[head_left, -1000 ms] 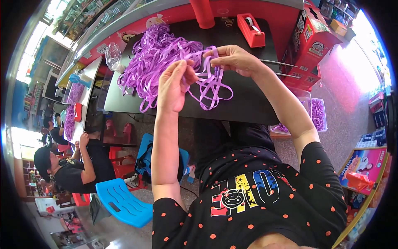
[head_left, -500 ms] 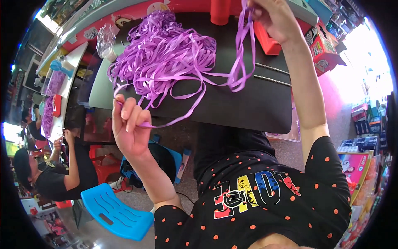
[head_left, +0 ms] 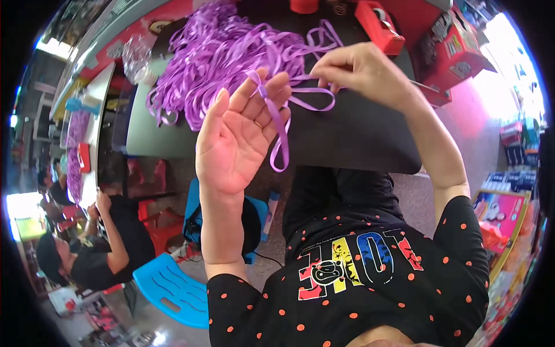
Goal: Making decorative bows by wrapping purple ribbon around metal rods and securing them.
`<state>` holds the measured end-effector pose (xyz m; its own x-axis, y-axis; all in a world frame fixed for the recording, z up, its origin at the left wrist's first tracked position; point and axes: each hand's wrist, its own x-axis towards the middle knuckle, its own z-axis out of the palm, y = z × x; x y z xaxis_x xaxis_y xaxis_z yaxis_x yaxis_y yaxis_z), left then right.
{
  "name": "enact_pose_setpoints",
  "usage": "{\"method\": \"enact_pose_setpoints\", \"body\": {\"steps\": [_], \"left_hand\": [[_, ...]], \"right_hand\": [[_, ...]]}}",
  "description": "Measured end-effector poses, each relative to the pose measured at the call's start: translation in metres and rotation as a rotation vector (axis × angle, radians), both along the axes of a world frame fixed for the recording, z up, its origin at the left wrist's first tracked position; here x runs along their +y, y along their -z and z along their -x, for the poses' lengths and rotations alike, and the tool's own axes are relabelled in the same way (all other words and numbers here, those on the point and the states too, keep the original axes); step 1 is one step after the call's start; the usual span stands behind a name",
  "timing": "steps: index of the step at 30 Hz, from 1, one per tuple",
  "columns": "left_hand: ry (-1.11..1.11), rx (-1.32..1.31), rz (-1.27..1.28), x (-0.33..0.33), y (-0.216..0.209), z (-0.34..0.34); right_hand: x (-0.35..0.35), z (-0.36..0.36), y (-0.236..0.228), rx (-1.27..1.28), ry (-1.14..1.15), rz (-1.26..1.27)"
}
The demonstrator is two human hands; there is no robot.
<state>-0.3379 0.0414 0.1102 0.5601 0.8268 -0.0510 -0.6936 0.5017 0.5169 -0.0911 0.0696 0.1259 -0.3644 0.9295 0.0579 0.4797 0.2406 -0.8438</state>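
Observation:
My left hand (head_left: 240, 130) is palm up with its fingers stretched out. A narrow purple ribbon (head_left: 277, 124) lies across those fingers and hangs in a loop below them. To its right, my right hand (head_left: 361, 72) has thumb and fingers pinched together where another ribbon loop runs up to it; the exact grip is partly hidden. Behind both hands a large tangled heap of purple ribbon (head_left: 214, 55) covers much of the dark table (head_left: 358, 139). A few loose ribbon loops trail from the heap behind my right hand.
A red tape dispenser (head_left: 381, 29) and a red cylinder (head_left: 304, 6) stand at the table's back. A clear plastic bottle (head_left: 137, 61) is by the left edge. A red box (head_left: 457, 55) is at the right. A blue stool (head_left: 173, 289) and a seated person (head_left: 87, 254) are at left.
My right hand has come down and left from the table's back right. My left hand has moved right and up, its fingers opening from a pinch, with ribbon now draped over them.

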Motion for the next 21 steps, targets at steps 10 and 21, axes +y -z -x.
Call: {"method": "enact_pose_setpoints", "body": {"steps": [10,21], "left_hand": [[0.293,0.087,-0.234,0.004,-0.06,-0.118],[0.364,0.128,-0.357,0.018,-0.079,-0.291]], "right_hand": [[-0.067,-0.056,-0.03,0.414,0.163,-0.051],[-0.146,-0.216,-0.066,0.148,0.482,-0.122]]}}
